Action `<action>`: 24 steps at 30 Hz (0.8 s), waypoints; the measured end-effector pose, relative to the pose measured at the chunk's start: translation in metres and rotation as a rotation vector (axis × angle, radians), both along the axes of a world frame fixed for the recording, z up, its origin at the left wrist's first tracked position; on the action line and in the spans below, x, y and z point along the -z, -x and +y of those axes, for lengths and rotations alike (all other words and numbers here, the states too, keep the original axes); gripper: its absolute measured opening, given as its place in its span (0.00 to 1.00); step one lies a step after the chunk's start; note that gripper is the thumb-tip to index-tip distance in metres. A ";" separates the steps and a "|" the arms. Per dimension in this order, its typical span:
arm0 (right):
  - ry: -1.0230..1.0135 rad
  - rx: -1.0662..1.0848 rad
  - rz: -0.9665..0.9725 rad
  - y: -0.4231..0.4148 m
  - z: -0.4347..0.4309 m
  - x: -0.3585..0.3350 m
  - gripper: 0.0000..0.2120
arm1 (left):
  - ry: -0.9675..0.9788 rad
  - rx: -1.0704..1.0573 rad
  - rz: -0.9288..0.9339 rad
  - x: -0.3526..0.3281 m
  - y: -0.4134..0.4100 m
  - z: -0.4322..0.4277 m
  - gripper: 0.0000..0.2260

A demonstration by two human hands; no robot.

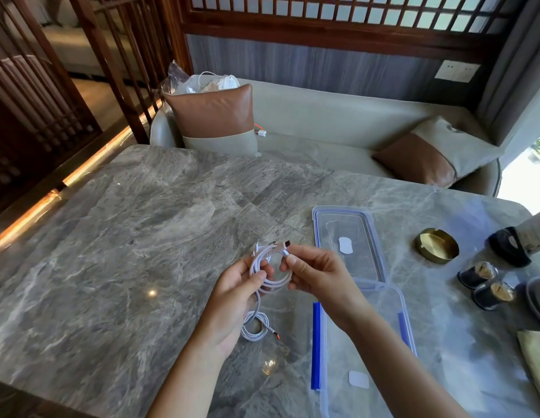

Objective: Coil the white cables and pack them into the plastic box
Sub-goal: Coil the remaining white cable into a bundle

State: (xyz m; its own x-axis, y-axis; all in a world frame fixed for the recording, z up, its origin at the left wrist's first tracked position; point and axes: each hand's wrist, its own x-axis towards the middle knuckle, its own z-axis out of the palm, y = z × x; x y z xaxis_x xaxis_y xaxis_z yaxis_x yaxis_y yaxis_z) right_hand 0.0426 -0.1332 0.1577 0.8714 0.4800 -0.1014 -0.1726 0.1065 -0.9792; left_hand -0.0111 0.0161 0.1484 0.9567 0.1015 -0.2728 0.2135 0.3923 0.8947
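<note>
A white cable (270, 276) is looped into a small coil above the marble table (127, 236). My left hand (238, 292) grips the coil's left side with thumb and fingers. My right hand (315, 274) pinches the coil's right side near a plug end. The cable's loose tail hangs down and curls on the table (255, 327), ending in an orange-tipped plug. The clear plastic box (365, 351) with blue clips lies open just right of my hands, under my right forearm. Its clear lid (347, 242) lies flat on the table behind it.
A brass ashtray (436, 245) and two small dark jars (485, 285) stand at the right. A folded cloth (535, 360) lies at the right edge. Beyond the table is a sofa (323, 122) with cushions, a plastic bag of white cables (202, 81) and a white plug.
</note>
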 end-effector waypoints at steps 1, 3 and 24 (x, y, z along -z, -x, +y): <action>0.001 0.001 0.006 0.000 0.000 -0.001 0.09 | 0.038 0.000 -0.008 0.001 -0.001 0.000 0.09; 0.027 -0.024 0.016 0.000 0.001 -0.003 0.09 | 0.114 0.004 -0.028 0.000 -0.002 0.000 0.09; -0.425 0.259 0.806 0.033 0.045 0.030 0.11 | 0.044 -0.228 -0.119 0.005 -0.001 -0.020 0.15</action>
